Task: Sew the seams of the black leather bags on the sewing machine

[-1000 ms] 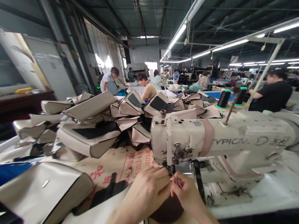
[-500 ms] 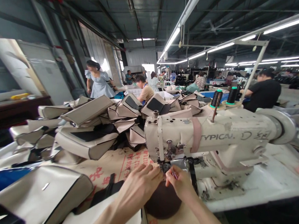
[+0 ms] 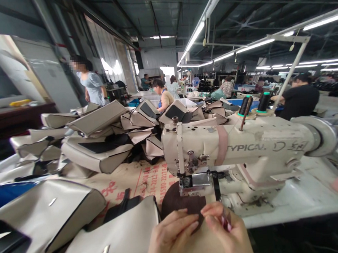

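Observation:
A cream sewing machine point(image 3: 245, 152) marked TYPICAL stands on the white table before me. Under its needle area lies a dark brown round piece point(image 3: 181, 202). My left hand point(image 3: 172, 237) is low in the middle, its fingers curled and touching the near edge of that brown piece. My right hand point(image 3: 229, 233) is beside it, pinched shut on a small pink tool point(image 3: 225, 222). Both hands sit below and in front of the machine's presser foot point(image 3: 189, 180).
Several beige and black bags point(image 3: 98, 150) are heaped on brown paper to the left. A beige bag point(image 3: 115, 240) lies at my near left. Two dark thread spools point(image 3: 253, 104) stand behind the machine. A person in a light dress point(image 3: 90, 83) and seated workers fill the background.
Both hands have drawn back from the needle area toward me. The brown piece now shows under the foot. The person in the light dress has walked left.

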A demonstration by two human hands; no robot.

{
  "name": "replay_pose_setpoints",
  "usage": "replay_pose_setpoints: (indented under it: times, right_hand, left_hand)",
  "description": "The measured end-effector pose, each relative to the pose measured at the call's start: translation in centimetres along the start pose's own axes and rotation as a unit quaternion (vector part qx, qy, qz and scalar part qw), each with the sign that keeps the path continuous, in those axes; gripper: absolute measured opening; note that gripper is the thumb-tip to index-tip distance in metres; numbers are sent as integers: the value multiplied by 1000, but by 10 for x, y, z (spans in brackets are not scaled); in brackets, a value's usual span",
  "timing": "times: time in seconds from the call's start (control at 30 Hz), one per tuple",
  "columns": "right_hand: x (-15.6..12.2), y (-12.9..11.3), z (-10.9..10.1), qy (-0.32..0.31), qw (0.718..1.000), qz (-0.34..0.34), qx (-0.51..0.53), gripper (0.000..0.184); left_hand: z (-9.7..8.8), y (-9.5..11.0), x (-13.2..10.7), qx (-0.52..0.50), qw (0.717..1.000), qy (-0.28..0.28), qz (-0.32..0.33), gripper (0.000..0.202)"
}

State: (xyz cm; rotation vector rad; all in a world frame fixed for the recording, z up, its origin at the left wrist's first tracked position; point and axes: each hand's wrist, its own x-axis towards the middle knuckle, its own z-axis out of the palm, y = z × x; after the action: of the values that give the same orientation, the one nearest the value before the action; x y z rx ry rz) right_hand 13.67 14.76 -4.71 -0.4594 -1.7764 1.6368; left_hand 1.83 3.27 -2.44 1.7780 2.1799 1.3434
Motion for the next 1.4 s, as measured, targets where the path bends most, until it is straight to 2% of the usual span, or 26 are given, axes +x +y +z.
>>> replay_pose_setpoints:
  times: [0.07,0.17,0.2,0.27,0.33,0.4,0.53,0.63,0.77,1.03,1.13,1.3,1.4]
  right_hand:
    - [1,2,0,37,999,20,2,28]
    - [-4,6,2,113,989,83,43,32]
    - [-7,8,2,122,986,103,54,34]
    - [-13,14,3,95,986,120,61,43]
    - [-18,22,6,26,991,114,66,56]
    - [-20,27,9,-20,991,114,72,62]
    - [-17,26,15,-7,992,109,70,46]
    - [-10,19,17,-30,991,101,84,38]
    - [-4,12,21,-61,987,101,109,37]
    - [2,23,17,-31,991,95,89,38]
    - [5,24,12,-22,994,69,86,33]
    - [15,20,13,-27,997,-36,-65,23]
    - [22,27,18,11,991,-44,-122,25]
  left_hand:
    - [1,-1,-2,0,999,36,-14,18]
    - [1,1,-6,-25,996,67,-51,17]
    - [0,2,-7,-34,995,75,-63,16]
    - [-1,5,-8,-53,992,81,-80,15]
    - [-3,8,-7,-70,990,81,-89,14]
    - [-4,8,-7,-81,989,83,-91,15]
    - [-3,7,-6,-89,989,78,-93,17]
    - [-3,8,-6,-96,988,73,-95,15]
    - [-4,10,-4,-98,988,74,-98,12]
    - [-5,14,-1,-66,990,56,-110,14]
    - [-5,13,0,-57,991,44,-112,15]
    - [-1,3,1,-29,990,13,-139,18]
    - [-1,-8,3,-9,984,30,-176,21]
